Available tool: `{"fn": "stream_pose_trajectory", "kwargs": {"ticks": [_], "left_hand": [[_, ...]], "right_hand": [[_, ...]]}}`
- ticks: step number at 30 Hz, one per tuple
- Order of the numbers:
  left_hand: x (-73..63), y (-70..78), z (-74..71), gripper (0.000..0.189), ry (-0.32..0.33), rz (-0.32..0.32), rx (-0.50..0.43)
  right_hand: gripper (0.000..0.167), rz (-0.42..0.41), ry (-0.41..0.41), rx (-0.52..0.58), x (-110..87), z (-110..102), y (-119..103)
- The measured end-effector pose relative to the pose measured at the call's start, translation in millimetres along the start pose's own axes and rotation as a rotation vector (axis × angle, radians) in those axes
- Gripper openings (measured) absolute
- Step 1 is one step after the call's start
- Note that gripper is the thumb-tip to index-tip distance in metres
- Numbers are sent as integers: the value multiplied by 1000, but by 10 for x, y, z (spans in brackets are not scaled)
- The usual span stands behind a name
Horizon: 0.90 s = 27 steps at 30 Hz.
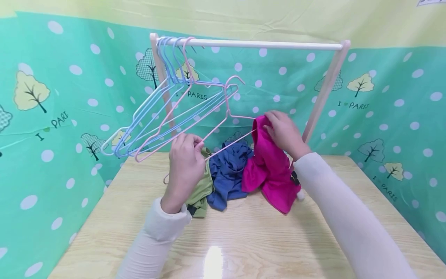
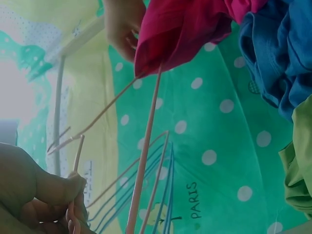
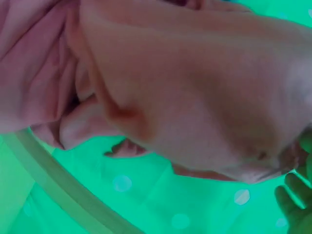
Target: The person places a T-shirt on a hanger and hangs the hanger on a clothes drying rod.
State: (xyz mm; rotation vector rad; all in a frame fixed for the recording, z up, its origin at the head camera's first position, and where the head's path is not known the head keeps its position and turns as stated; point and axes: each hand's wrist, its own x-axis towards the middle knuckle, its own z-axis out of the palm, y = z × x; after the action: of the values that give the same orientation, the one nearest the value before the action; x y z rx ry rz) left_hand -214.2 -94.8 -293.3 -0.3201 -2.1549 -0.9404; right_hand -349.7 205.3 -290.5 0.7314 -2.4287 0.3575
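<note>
My left hand (image 1: 186, 159) grips a pink clothes hanger (image 1: 228, 114) by its left arm; its hook points up. In the left wrist view, the thumb (image 2: 53, 187) presses on the hanger's wire. The hanger's right end runs into the opening of a magenta garment (image 1: 266, 162). My right hand (image 1: 283, 130) pinches that garment near its opening, and the garment hangs down toward the table. In the right wrist view, the cloth (image 3: 195, 97) fills most of the picture, with fingers (image 3: 292, 192) at the right edge.
A rack with a white rail (image 1: 251, 44) stands behind, with several blue, white and pink hangers (image 1: 170, 85) at its left end. A blue garment (image 1: 228, 174) and a green garment (image 1: 202, 192) lie crumpled on the wooden table (image 1: 244, 240). Printed curtain surrounds it.
</note>
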Motion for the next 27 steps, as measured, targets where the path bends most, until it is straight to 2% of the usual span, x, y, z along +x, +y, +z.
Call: {"fn": "stream_pose_trajectory", "kwargs": {"ticks": [4,8,12,20,24,27], "left_hand": [[5,21,2,4,0,7,9],[4,35,5,5,-7,8,12],[4,42,4,5,-6,12,17],[-24,55,30,9,-24,27,50],[-34,61,25,7,-24,20,52],[-41,53,27,6,-29,11,60]], "right_hand": [[28,-148,113,-112,5,86,-65],[23,-215,187,-148,-20,128,-101],[25,-184,151,-71,-1,108,-127],[22,-3,91,249,97,56,-303],[22,17,74,327,129,9,-439],[24,0,56,357,145,-25,-553]]}}
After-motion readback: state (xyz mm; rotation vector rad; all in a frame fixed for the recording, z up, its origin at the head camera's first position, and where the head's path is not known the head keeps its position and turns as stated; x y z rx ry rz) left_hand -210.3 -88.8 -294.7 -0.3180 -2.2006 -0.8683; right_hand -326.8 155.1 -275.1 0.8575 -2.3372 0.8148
